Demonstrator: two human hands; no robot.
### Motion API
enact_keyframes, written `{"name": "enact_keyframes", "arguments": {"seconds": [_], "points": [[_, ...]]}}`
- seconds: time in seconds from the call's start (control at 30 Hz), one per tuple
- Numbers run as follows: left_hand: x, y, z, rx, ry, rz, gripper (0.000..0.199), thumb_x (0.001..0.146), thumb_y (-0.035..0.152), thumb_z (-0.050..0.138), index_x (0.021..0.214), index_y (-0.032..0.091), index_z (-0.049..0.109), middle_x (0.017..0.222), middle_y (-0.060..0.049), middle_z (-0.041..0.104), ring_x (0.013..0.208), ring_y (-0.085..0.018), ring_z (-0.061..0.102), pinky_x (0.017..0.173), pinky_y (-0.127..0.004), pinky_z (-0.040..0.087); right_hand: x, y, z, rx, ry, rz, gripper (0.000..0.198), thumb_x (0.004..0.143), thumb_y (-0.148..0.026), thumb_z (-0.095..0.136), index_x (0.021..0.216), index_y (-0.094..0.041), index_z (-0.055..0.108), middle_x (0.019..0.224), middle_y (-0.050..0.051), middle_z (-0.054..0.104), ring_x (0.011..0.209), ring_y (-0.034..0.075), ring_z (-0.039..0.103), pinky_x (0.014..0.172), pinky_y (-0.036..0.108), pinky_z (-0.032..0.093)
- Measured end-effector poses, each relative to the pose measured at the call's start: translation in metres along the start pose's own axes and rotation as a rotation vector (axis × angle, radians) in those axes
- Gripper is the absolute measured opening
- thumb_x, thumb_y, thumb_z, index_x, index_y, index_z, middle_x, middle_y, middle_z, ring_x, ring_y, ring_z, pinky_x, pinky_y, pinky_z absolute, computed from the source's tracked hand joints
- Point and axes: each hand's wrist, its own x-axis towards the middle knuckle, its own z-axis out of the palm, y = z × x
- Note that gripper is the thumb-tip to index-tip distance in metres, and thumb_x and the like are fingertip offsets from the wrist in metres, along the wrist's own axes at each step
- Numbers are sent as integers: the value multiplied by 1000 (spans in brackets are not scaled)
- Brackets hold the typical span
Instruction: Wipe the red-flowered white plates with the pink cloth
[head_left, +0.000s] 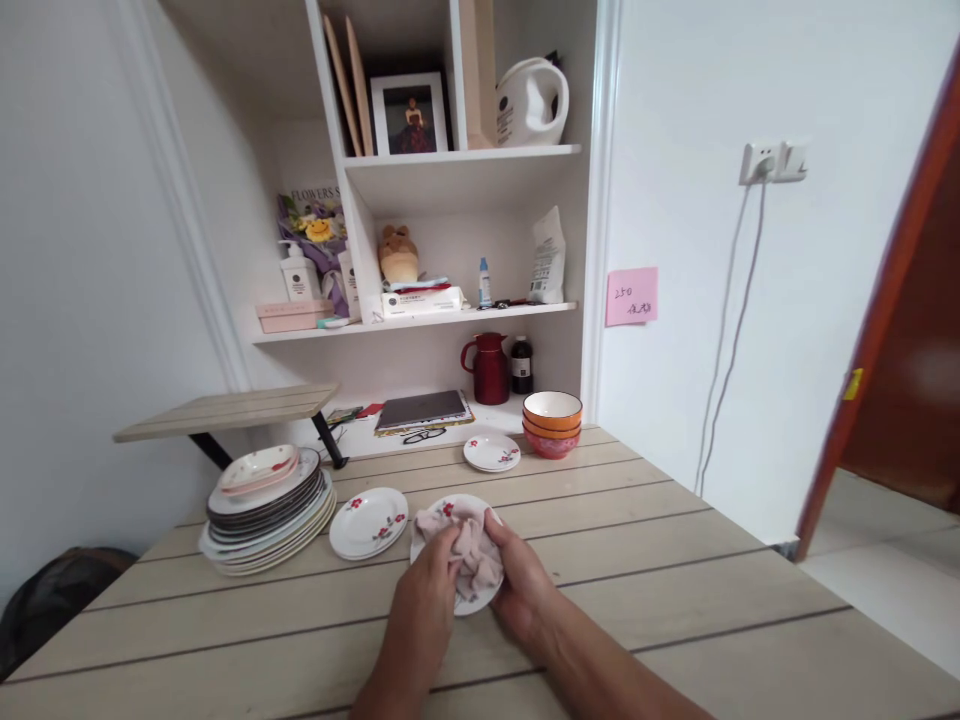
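Note:
Near the table's front, a white plate (465, 604) with red flowers is tilted toward me, a crumpled pale pink cloth (474, 555) lying over its face. My left hand (426, 590) is closed on the cloth at the plate's left side; its fingertips are hidden. From the right, my right hand (523, 575) grips the plate's rim, thumb on top against the cloth and the other fingers mostly out of sight beneath. Just left of my hands rests a small stack of matching flowered plates (367, 522). Farther back are more small flowered plates (491, 452).
A tall stack of mixed plates (262, 520) stands at the left by a small raised shelf (232, 408). Nested orange and red bowls (552, 425) sit at the back right. Behind them are a red jug (490, 370), a dark bottle (522, 366) and a laptop (421, 408).

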Motion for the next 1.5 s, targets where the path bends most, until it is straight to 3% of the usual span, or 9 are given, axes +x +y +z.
{"name": "enact_keyframes", "arguments": {"seconds": [0.17, 0.4, 0.57, 0.7, 0.97, 1.1, 1.23, 1.33, 1.5], "points": [[4, 11, -11, 216, 161, 140, 31, 83, 16, 56, 98, 36, 74, 133, -3, 62, 130, -32, 46, 108, -60, 33, 0, 1, -1, 64, -97, 75, 38, 94, -39, 49, 113, -9, 62, 91, 13, 75, 83, 23, 71, 79, 36, 54], [-1, 23, -1, 147, 312, 17, 25, 84, 31, 61, 105, 36, 72, 144, -6, 48, 135, -34, 37, 110, -59, 27, 5, -4, -7, 93, -123, 116, 47, 94, -43, 47, 120, -7, 61, 105, 16, 73, 88, 23, 71, 81, 34, 54], [0, 5, 5, 19, 489, -121, 66, 87, 48, 55, 145, 22, 37, 145, -17, 38, 138, -32, 34, 110, -53, 32, 1, -3, -1, 73, -65, 101, 42, 94, -40, 48, 118, -8, 62, 97, 14, 75, 81, 24, 72, 79, 37, 55], [1, -20, 11, -5, 458, -328, 91, 71, 55, 69, 144, 15, 33, 142, -23, 41, 133, -39, 39, 106, -60, 34, -3, -2, 4, 54, 2, 109, 37, 92, -38, 54, 117, -12, 61, 95, 12, 76, 76, 24, 72, 79, 39, 56], [3, -5, -4, 4, 457, -95, 12, 82, 33, 62, 85, 22, 61, 134, -13, 44, 127, -31, 45, 104, -52, 39, -4, -3, 3, 56, -34, 134, 41, 94, -40, 47, 115, -7, 60, 89, 15, 75, 76, 26, 72, 80, 41, 55], [2, 7, -14, 36, 552, -62, 15, 81, 29, 61, 72, 22, 52, 115, -10, 54, 112, -26, 54, 96, -42, 44, -2, -4, 1, 52, 13, 66, 41, 93, -39, 50, 120, -8, 57, 93, 15, 75, 82, 26, 72, 81, 39, 55], [1, 2, -22, 32, 591, -297, 29, 81, 41, 61, 66, 24, 43, 72, 1, 50, 68, -17, 52, 65, -29, 43, 1, -3, -3, 19, 8, 33, 43, 91, -37, 54, 126, -12, 54, 99, 14, 75, 86, 26, 72, 82, 42, 54], [2, -5, -25, -65, 543, -521, 30, 75, 50, 66, 76, 25, 50, 66, 4, 52, 60, -17, 51, 59, -28, 40, 1, -2, -4, -12, 19, 23, 44, 90, -37, 55, 127, -13, 54, 96, 13, 75, 83, 26, 72, 80, 42, 54], [8, -7, -19, -488, 503, -511, 63, 67, 49, 74, 117, 19, 50, 104, -9, 65, 94, -23, 63, 83, -35, 49, 0, -4, -2, 9, 50, 19, 42, 90, -36, 56, 125, -12, 55, 99, 14, 75, 84, 27, 72, 82, 41, 54]]}}
